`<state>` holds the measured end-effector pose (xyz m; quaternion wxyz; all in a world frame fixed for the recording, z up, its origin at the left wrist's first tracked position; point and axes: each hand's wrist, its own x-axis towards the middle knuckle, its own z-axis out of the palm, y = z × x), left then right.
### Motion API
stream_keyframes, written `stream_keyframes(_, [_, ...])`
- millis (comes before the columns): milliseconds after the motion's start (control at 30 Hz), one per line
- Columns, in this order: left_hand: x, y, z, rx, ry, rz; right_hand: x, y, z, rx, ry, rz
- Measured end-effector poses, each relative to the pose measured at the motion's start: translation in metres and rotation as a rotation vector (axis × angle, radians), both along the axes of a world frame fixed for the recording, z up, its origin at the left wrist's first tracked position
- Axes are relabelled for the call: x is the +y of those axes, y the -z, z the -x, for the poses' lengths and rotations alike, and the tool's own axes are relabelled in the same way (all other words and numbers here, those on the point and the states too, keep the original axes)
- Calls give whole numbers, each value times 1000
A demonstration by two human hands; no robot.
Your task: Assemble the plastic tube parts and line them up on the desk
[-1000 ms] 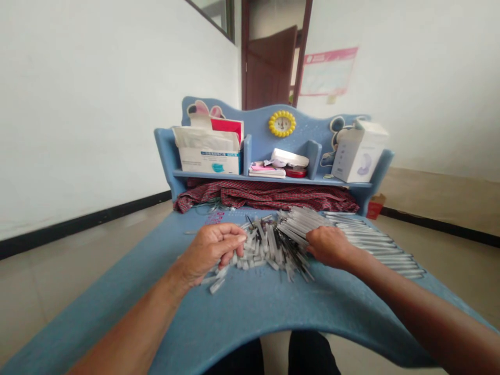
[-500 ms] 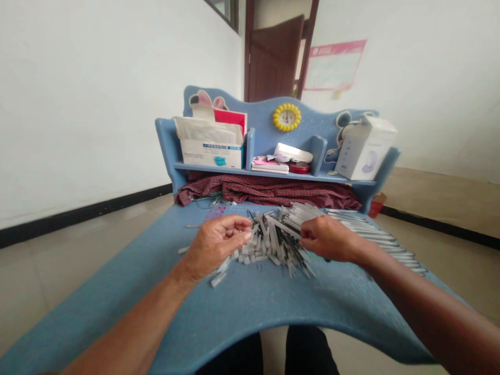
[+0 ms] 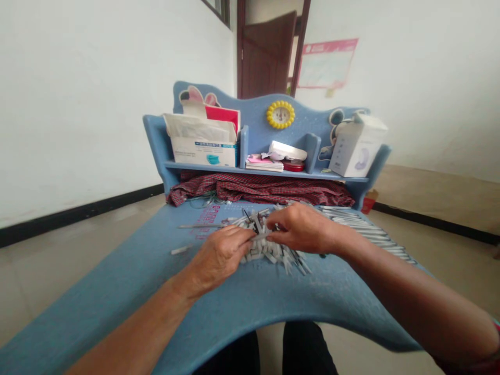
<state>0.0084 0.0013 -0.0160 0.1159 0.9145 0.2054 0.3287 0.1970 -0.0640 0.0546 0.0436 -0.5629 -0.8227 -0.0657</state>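
My left hand (image 3: 221,255) is palm down at the left of a pile of small translucent plastic pieces and thin dark sticks (image 3: 279,254), which look like pen parts. Its thumb and fingers pinch one end of a whitish translucent pen piece (image 3: 261,237). Close by, my right hand (image 3: 302,227) is closed with its fingertips at the other end of that piece. Fingers partly hide the piece and the pile's middle. A long thin rod (image 3: 195,226) and a short pale piece (image 3: 179,250) lie to the left of the pile.
Slim pens (image 3: 369,232) lie in a row at the right of the blue desk (image 3: 250,297). Folded checked cloth (image 3: 258,188) fills the space under the shelf. On the shelf are a mask box (image 3: 203,151), papers (image 3: 263,165) and a white carton (image 3: 359,146).
My right hand has moved left from the pile's right side to meet my left hand. My left hand has turned more palm down. The whole view has shifted slightly.
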Motion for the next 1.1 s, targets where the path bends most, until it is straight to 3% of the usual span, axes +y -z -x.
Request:
stream_keyframes(100, [1, 0, 2, -42, -75, 52, -9, 10, -18, -10, 152, 58])
stream_keyframes(233, [0, -2, 3, -78, -117, 114, -24, 39, -36, -166, 284, 258])
stream_keyframes(400, [-1, -3, 2, -75, -101, 147, -30, 63, -45, -99, 309, 348])
stream_keyframes(567, [-1, -4, 3, -64, -110, 199, -28, 63, -49, -10, 317, 301])
stream_keyframes(1100, [4, 1, 3, 42, -87, 136, -33, 70, -51, 216, 427, 368])
